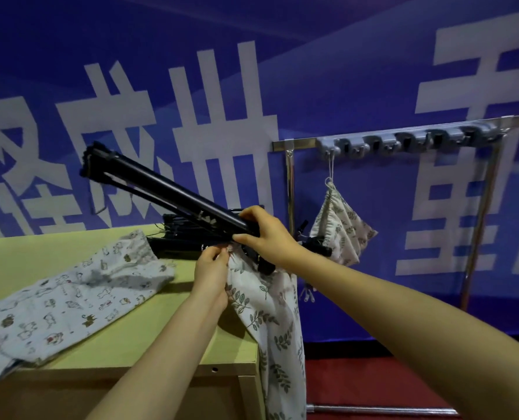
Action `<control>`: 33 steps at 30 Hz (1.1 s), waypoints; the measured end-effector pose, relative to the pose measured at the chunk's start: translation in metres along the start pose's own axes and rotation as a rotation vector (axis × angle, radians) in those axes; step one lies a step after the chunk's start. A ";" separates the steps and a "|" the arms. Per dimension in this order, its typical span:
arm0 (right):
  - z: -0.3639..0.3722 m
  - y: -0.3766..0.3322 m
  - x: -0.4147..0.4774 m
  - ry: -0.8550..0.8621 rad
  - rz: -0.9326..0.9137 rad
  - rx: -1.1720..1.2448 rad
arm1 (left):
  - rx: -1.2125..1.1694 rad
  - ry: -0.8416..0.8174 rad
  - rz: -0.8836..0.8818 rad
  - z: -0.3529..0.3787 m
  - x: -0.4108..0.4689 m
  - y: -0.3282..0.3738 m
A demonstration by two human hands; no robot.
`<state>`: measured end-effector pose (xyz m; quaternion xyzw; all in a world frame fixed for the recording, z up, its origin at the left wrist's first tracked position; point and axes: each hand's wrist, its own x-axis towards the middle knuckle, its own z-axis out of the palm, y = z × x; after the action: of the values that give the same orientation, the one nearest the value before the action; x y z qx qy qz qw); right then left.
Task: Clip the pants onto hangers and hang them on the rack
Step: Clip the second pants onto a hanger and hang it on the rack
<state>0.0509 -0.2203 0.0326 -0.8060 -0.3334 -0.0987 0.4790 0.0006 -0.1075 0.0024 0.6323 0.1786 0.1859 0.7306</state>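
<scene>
Leaf-print white pants (270, 316) hang over the right edge of the wooden table (149, 334). My left hand (211, 272) pinches their waistband at the top. My right hand (264, 234) grips the near end of a long black clip hanger (164, 189), which tilts up to the left, its clip right at the waistband. A stack of more black hangers (185, 234) lies on the table behind. Cartoon-print grey pants (67, 298) lie spread flat on the table's left. Another leaf-print garment (341, 225) hangs from the metal rack (291, 144) on the right.
A grey hook rail (404, 140) runs along the rack's top bar. A blue banner with large white characters (191, 116) covers the wall behind. Red floor (373, 380) lies under the rack, with its base bar (382, 409) low at the right.
</scene>
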 end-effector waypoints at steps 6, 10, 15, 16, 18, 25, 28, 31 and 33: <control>0.012 -0.023 -0.001 0.018 -0.124 0.071 | -0.027 0.044 0.042 -0.004 -0.006 0.011; 0.016 -0.037 0.003 0.190 -0.188 -0.005 | -0.031 0.064 0.078 -0.009 -0.007 0.020; -0.010 -0.032 -0.003 0.384 -0.181 -0.250 | -0.194 0.022 0.068 -0.013 -0.007 0.032; -0.016 -0.028 -0.007 0.381 -0.181 -0.305 | -0.260 -0.004 0.065 -0.012 -0.006 0.034; -0.025 -0.021 -0.015 0.348 -0.196 -0.416 | -0.346 -0.104 0.064 -0.007 -0.009 0.039; -0.043 0.006 -0.037 0.269 -0.274 -0.681 | -0.423 -0.075 -0.067 0.021 -0.008 0.036; -0.044 0.017 -0.046 0.336 -0.330 -0.739 | -0.442 -0.070 -0.107 0.034 -0.010 0.029; -0.030 0.017 -0.066 0.355 -0.489 -0.707 | -0.438 -0.100 -0.141 0.043 -0.010 0.023; -0.014 0.009 -0.080 0.288 -0.304 -0.419 | -0.414 -0.138 -0.159 0.046 -0.010 0.020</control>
<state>-0.0018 -0.2704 -0.0043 -0.8059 -0.3513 -0.3494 0.3242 0.0139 -0.1488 0.0285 0.4640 0.1356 0.1167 0.8676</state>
